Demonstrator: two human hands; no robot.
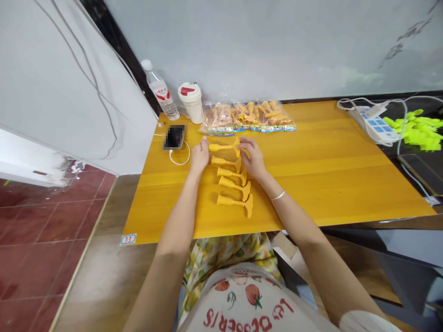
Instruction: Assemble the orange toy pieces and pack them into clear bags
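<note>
Firstly, at the near left corner of the yellow tabletop, note one number label. Beyond, count five yellow T-shaped pieces, arranged one behind another at mid-table. Read each long axis as roughly left to right, with tube end pointing left and crossbar at right; on the four nearer, observe a slight slant, bringing the crossbar toward the body. Find the farthest piece lying nearly straight across, between left hand and right hand. On the left, see fingers folded together with thumb raised beside the tube end; on the right, see fingers half bent with tips at the crossbar. For either hand, cannot tell whether pinching or only touching. Farther left, locate one phone and one white cable. To the far right, identify one power strip and one fluorescent pile. At the back, count three clear bags of similar yellow pieces, one lidded cup and one bottle.
</note>
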